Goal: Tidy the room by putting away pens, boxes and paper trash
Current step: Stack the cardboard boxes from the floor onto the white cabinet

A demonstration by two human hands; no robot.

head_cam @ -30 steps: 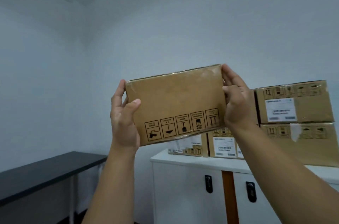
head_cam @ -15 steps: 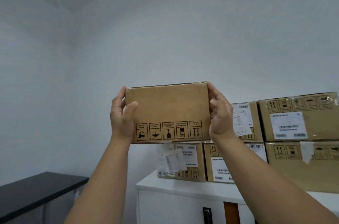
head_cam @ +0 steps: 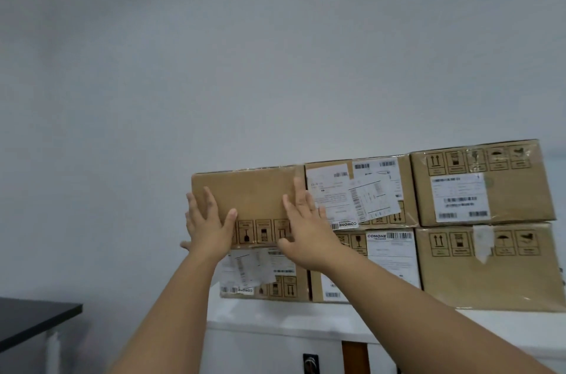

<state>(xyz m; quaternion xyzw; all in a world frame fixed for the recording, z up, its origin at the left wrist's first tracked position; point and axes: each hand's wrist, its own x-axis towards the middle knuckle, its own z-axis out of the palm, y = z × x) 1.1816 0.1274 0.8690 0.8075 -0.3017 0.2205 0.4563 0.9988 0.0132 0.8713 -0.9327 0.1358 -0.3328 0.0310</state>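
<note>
A plain brown cardboard box (head_cam: 251, 193) with black handling symbols along its lower edge rests on top of a lower box (head_cam: 288, 278) at the left end of the stack. My left hand (head_cam: 208, 226) lies flat against its front near the left corner, fingers spread. My right hand (head_cam: 306, 229) presses flat on its right part, fingers spread upward over the seam with the neighbouring labelled box (head_cam: 361, 190). Neither hand wraps around the box.
Several more cardboard boxes with white shipping labels are stacked two high (head_cam: 484, 183) on a white cabinet (head_cam: 275, 321) with latched doors. A black table (head_cam: 33, 318) stands at lower left. A bare white wall rises behind.
The box went from being held in the air between both hands to resting on the stack's left end. Both hands let go of its sides and now lie flat on its front.
</note>
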